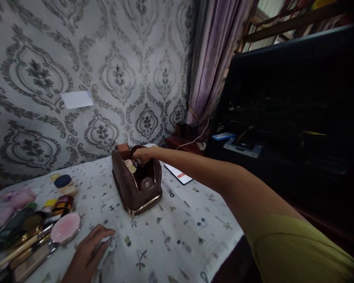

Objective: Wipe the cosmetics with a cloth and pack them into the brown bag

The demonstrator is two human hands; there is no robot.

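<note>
A brown zip-up cosmetic bag stands on the table with its top wide open. My right hand reaches into its far end, fingers bunched around something too dark and small to make out. Pale items show inside the bag, along its left wall. My left hand rests low on the tablecloth, its thumb and fingers closed around a crumpled whitish tissue or cloth. Just left of that hand lies a round pink compact.
Makeup jars, including a blue-lidded jar, brushes and pink tubes crowd the table's left side. A phone lies behind my right forearm. Patterned wallpaper backs the table; a dark panel stands at right.
</note>
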